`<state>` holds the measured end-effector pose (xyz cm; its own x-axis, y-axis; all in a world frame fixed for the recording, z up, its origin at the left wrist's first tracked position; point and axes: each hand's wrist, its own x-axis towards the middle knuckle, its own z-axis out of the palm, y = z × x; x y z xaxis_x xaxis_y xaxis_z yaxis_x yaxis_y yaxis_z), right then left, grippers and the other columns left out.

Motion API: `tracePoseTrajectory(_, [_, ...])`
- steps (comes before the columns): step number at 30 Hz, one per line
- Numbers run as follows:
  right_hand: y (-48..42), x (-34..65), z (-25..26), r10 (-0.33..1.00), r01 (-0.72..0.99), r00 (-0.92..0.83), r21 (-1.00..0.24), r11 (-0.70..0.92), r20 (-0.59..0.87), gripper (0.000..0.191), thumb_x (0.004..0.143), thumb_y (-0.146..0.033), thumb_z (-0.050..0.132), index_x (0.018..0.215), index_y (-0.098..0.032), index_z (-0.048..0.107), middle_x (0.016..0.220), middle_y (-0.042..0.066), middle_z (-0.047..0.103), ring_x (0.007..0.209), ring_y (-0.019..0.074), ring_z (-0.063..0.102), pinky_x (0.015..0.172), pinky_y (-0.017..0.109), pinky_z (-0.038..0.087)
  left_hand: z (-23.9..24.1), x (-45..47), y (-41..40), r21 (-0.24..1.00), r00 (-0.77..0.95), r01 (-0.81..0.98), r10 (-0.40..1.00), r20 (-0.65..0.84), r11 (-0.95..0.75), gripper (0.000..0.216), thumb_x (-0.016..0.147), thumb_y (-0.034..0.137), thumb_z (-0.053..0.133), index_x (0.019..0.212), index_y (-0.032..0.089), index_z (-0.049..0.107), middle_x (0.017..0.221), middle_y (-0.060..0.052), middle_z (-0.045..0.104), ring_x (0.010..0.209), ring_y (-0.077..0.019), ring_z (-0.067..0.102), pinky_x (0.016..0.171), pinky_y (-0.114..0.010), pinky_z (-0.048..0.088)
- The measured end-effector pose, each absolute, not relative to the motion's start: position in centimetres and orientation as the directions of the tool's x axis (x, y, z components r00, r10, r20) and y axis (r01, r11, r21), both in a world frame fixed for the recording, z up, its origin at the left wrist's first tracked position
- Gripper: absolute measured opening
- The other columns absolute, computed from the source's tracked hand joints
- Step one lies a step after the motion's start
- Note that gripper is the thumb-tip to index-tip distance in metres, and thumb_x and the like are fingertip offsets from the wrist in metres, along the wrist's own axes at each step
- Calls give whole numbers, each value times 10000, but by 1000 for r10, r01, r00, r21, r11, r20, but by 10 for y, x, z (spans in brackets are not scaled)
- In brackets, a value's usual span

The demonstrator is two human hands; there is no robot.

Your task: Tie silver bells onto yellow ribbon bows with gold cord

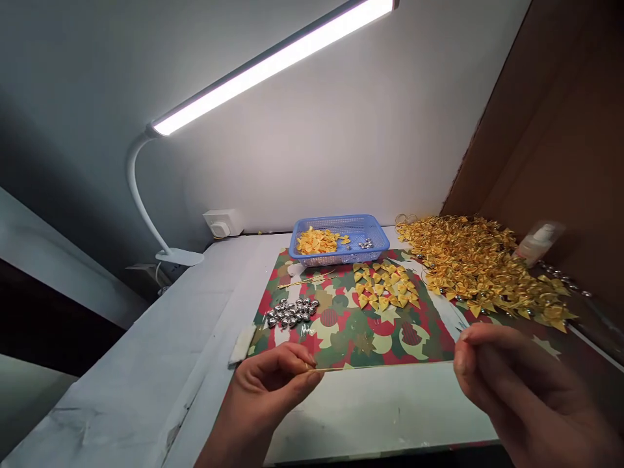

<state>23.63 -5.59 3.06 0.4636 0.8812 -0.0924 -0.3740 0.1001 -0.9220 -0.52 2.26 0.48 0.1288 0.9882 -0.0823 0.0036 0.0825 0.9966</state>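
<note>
A thin gold cord point(336, 369) runs nearly level between my two hands, over the front edge of the patterned mat point(331, 348). My left hand point(268, 390) is closed on one end, pinched between thumb and fingers. Farther right, my right hand point(517, 380) is also closed, its fingertips together where the cord reaches it. Small silver bells point(292, 312) lie in a cluster beyond my left hand. Yellow ribbon bows point(385, 286) are spread on the mat between and beyond the hands. More gold cords point(302, 281) lie behind the bells.
At the back stands a blue basket point(341, 257) holding yellow bows and a few silver bells. A large heap of gold bows on cords point(478, 260) fills the right side, near a spray bottle point(536, 244). A lamp point(273, 68) hangs above; a white pad point(242, 344) lies left.
</note>
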Motion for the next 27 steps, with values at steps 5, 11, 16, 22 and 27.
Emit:
tracePoseTrajectory(5, [-50,235,26,898,-308,439,-942,135,-14,196,700,-434,860,787,-281,774,725,-1,657,535,80,484,452,170,431,7,-6,23,990,110,-67,987,-119,127,271,620,168,879,513,178,630,680,10,613,662,-135,535,589,-204,453])
tracePoseTrajectory(11, [-46,237,22,907,-353,418,-929,112,-49,187,712,-409,854,798,-267,767,733,-1,648,542,80,489,460,156,443,9,-8,22,978,151,-112,976,-156,174,280,632,164,879,537,181,616,697,19,609,659,-123,525,584,-201,444])
tracePoseTrajectory(16, [-43,242,13,914,-406,390,-912,56,-117,195,699,-373,869,825,-264,766,744,0,652,576,86,493,525,150,473,17,-4,16,948,190,-220,963,-189,229,281,583,136,887,517,181,617,640,14,653,606,-123,550,572,-223,455])
tracePoseTrajectory(22, [-47,245,6,917,-352,378,-936,20,-123,197,719,-408,843,818,-254,773,722,20,662,555,100,493,481,181,437,20,-2,14,950,180,-226,967,-178,217,306,583,137,891,522,194,597,572,29,645,581,-130,567,573,-248,466])
tracePoseTrajectory(27, [-51,245,5,917,-270,393,-962,39,-73,201,731,-440,825,824,-269,775,712,18,672,552,97,504,466,178,412,15,-6,15,959,185,-191,967,-175,210,314,604,153,893,536,194,590,571,32,645,581,-122,559,580,-235,466])
